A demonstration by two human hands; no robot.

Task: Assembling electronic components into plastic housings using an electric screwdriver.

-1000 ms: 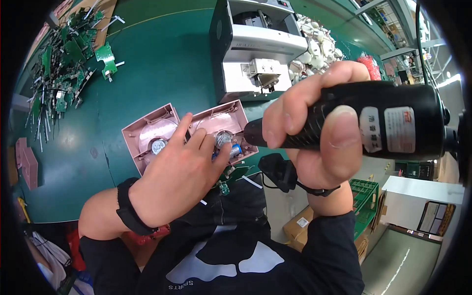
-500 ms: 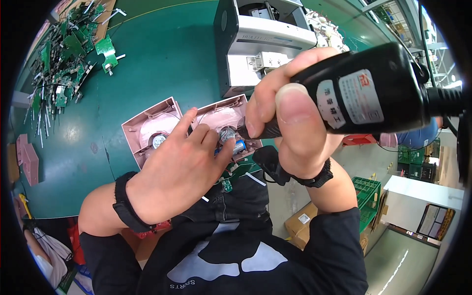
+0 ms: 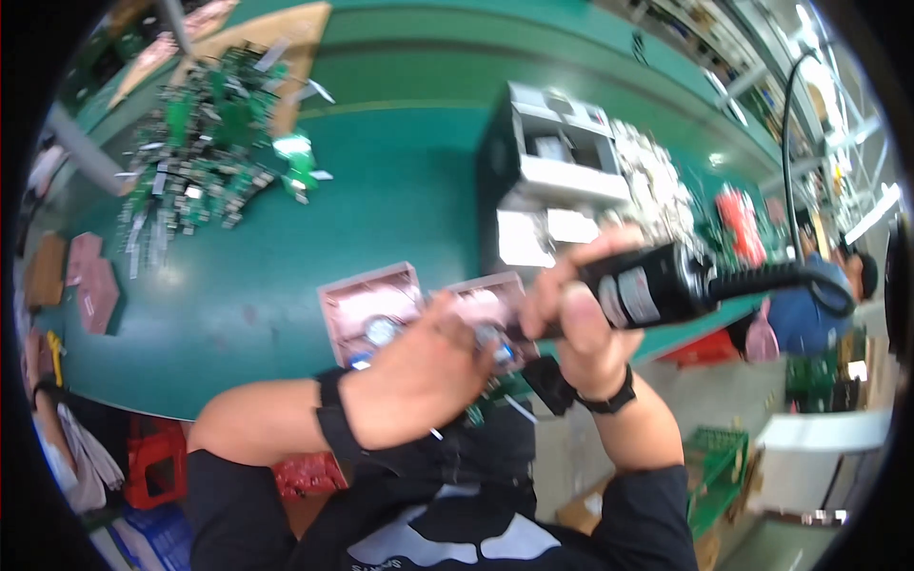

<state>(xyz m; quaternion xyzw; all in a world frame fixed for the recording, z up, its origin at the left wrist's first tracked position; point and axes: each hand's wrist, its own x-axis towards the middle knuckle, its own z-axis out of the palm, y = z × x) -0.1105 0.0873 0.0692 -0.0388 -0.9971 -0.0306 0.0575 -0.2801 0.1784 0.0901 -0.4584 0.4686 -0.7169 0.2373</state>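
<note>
My right hand (image 3: 586, 319) is wrapped round a black electric screwdriver (image 3: 652, 285) with pale labels and a thick black cord. Its tip end points left toward the right half of a pink plastic housing (image 3: 486, 290); the tip itself is hidden. Over that half lies my left hand (image 3: 419, 376), back upward, its fingers down by a round metal part (image 3: 493, 341); blur hides how they close. The left half of the housing (image 3: 411, 279) lies beside it, with a round silvery part (image 3: 383, 330) inside. A green circuit board hangs near the lap, mostly covered.
Behind the housing stands a grey-and-black machine (image 3: 571, 181), with a heap of white parts (image 3: 657, 186) beside it. Circuit boards (image 3: 214, 143) are piled at the far left. Pink pieces (image 3: 93, 285) lie near the left edge. At the right is another person in blue (image 3: 804, 309).
The view has shifted and blurred, showing more of the far table. The screwdriver and right hand appear lower and smaller, farther from the camera. My left hand stays over the housing.
</note>
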